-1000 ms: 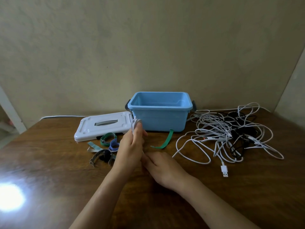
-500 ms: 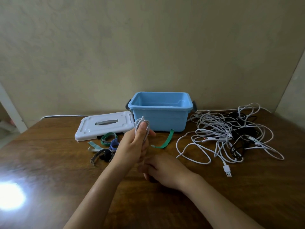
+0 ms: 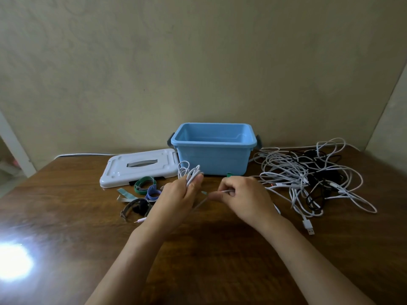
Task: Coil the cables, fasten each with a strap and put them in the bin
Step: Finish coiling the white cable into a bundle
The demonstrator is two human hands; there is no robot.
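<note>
Lifting my right hand [image 3: 242, 198] off the counter [image 3: 66, 216] since a second before, I pinched the white cable [image 3: 189, 173] tail at frame centre while my left hand [image 3: 176, 199] gripped its loops, so coiling continued, bin [image 3: 213, 148] awaiting.

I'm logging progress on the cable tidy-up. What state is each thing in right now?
Blue bin: open, lid off, looks empty.
White lid: flat beside the bin.
White cable coil: unstrapped, in left hand.
Right hand: pinching the coil's loose end.
Cable pile: tangled.
Straps: loose on table.
</note>
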